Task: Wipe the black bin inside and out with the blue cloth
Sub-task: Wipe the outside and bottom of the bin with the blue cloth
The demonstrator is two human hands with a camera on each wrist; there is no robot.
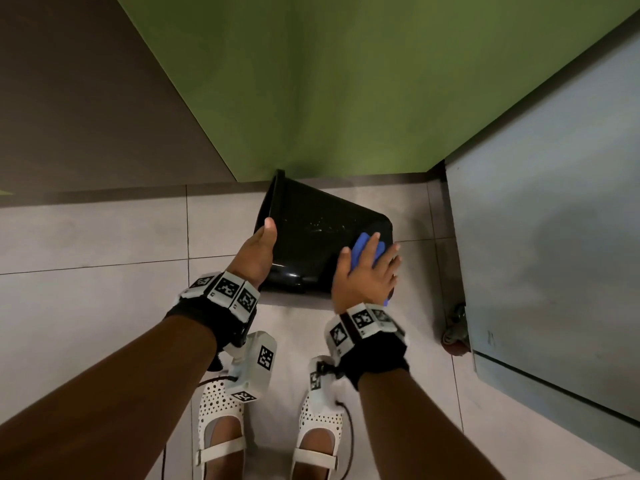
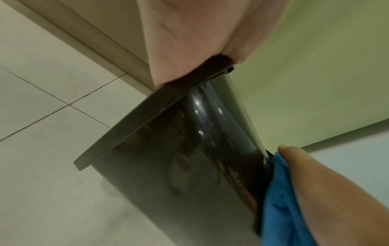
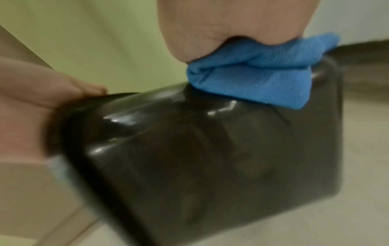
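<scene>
left hand (image 1: 258, 249) gripping rim of tipped glossy black plastic bin (image 1: 311, 230), right hand (image 1: 367, 271) flat-fingered pressing folded blue microfibre cloth (image 1: 363, 251) near base; risks twisting free under hard push.

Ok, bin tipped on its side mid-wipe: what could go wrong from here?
1. The left hand grips only the rim of the tilted black bin; pressure from wiping could twist or slip it loose.
2. The right hand presses the blue cloth with spread fingers near the base edge; the bunched cloth could slide off.
3. Pale specks show on the bin's upper side, away from the cloth; they may get missed.
</scene>
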